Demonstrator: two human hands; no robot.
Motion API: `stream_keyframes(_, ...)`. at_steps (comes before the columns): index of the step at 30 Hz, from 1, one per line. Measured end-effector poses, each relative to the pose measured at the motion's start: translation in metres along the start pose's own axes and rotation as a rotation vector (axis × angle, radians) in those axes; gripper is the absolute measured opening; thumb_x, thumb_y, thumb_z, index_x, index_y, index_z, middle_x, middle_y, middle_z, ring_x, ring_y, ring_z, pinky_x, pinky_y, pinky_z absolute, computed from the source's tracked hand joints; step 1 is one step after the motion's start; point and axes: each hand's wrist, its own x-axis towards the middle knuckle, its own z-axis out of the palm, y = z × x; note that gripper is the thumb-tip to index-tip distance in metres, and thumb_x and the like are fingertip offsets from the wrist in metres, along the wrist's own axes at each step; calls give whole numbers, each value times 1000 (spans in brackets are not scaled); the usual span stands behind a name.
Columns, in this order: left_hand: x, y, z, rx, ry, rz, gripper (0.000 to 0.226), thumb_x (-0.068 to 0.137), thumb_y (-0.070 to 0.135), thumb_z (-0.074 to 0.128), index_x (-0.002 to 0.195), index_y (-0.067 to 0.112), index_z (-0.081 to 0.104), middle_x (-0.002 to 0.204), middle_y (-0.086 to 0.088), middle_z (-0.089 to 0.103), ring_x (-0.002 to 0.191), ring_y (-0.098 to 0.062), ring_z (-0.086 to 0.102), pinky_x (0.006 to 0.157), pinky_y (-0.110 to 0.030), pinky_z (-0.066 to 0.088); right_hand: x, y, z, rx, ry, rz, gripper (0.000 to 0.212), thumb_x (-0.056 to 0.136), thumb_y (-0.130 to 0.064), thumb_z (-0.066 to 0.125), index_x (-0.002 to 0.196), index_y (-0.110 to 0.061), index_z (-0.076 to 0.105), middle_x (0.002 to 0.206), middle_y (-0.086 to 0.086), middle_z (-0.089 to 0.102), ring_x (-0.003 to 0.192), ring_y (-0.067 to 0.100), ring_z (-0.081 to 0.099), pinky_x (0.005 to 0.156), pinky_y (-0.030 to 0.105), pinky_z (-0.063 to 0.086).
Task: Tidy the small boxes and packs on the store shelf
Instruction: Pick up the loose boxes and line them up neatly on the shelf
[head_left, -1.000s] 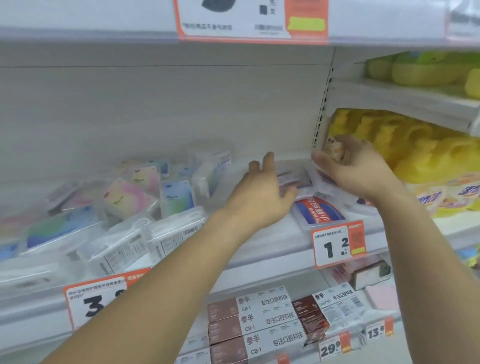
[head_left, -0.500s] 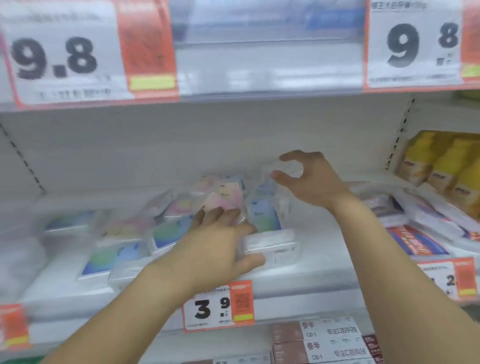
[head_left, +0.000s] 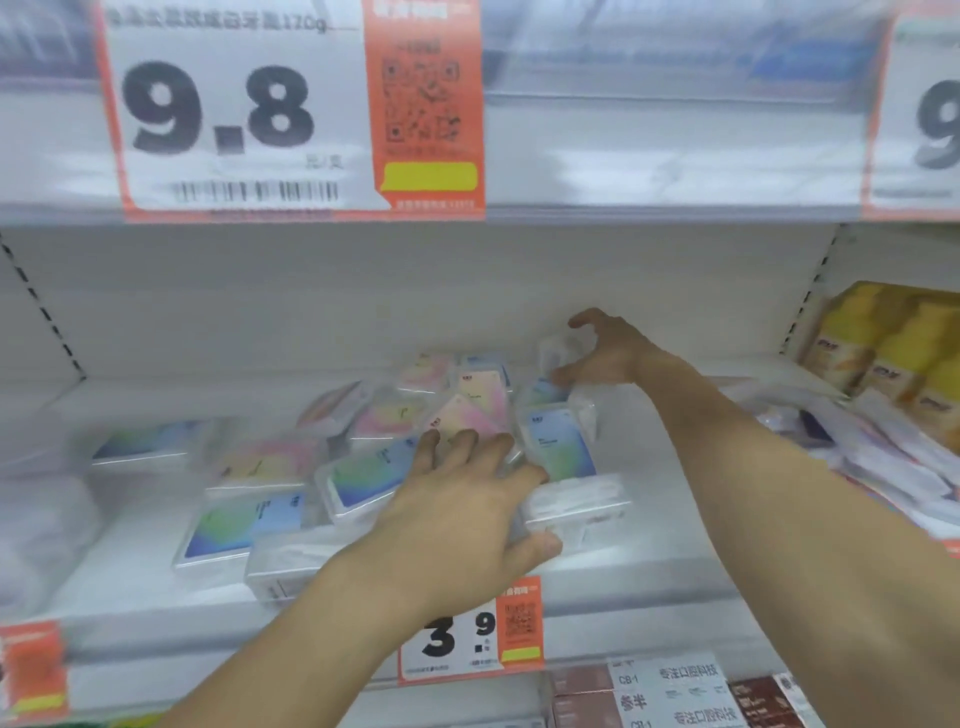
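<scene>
mostly undone: the clear plastic boxes with pastel labels (head_left: 457, 415) lie jumbled mid-shelf. my left hand (head_left: 467, 525) rests flat, fingers straight, on the front ones; my right hand (head_left: 608, 353) curls around a small clear box (head_left: 558, 351) at the back.
</scene>
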Motion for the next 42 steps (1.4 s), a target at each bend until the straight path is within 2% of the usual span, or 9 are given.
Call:
stream_keyframes(8,3,-4,0,-87,37,7,67,84,71,40,142,38,32,147,5,35,132,-22,29,115,-47,15,-37,-18,-12,642,410,-160,68,66,-29,90,125,-22,57,125,0,55,98,17,63,80,36,58)
stream_keyframes(11,4,-9,-9,-401,123,-33,72,84,66,51,144,32,32,142,4,44,131,-19,35,111,-36,26,-74,-42,-13,923,311,-161,54,77,-36,82,121,-17,56,118,5,62,81,19,65,75,41,62)
stream_keyframes(16,-7,-31,-32,-794,637,-344,78,77,53,71,138,27,31,133,3,44,116,-12,50,90,-24,41,-127,-85,4,943,103,-176,52,82,-50,68,106,-6,60,57,-5,56,57,16,54,62,36,47)
stream_keyframes(22,-54,-85,-49,-974,672,-340,59,73,49,76,124,35,50,110,20,57,91,11,55,70,-3,41,-186,-150,40,678,-183,-322,23,84,-50,68,102,-38,61,103,-12,65,95,5,63,76,27,50)
stream_keyframes(26,-96,-128,-56,-856,722,-480,45,81,56,63,116,29,52,98,22,57,81,10,56,62,0,38,-196,-195,58,794,-376,-393,28,84,-38,73,110,-35,62,109,-5,71,96,12,71,77,38,62)
stream_keyframes(32,-165,-226,-38,-313,465,-824,83,82,76,7,107,16,60,114,-23,62,114,-41,52,98,-45,40,-184,-286,146,712,-262,-309,62,66,-57,83,110,-20,61,109,1,70,85,14,71,58,26,58)
stream_keyframes(36,-206,-252,-21,-149,81,-1055,92,67,79,21,138,24,42,145,-18,38,135,-38,30,108,-52,22,-184,-326,196,546,-235,-433,63,74,-46,81,126,-20,57,122,-3,60,103,13,62,73,14,48)
stream_keyframes(38,-219,-257,-17,-188,105,-1007,104,59,86,24,141,24,39,149,-12,37,137,-34,29,110,-50,22,-186,-335,212,418,-186,-542,63,72,-41,82,127,-22,56,123,-1,59,113,16,58,92,25,47)
stream_keyframes(42,-237,-264,-27,-485,288,-973,120,56,84,48,150,14,24,155,-7,33,142,-27,31,112,-44,30,-189,-347,230,414,8,-787,56,66,-28,86,116,-19,62,111,2,55,103,19,56,91,31,47)
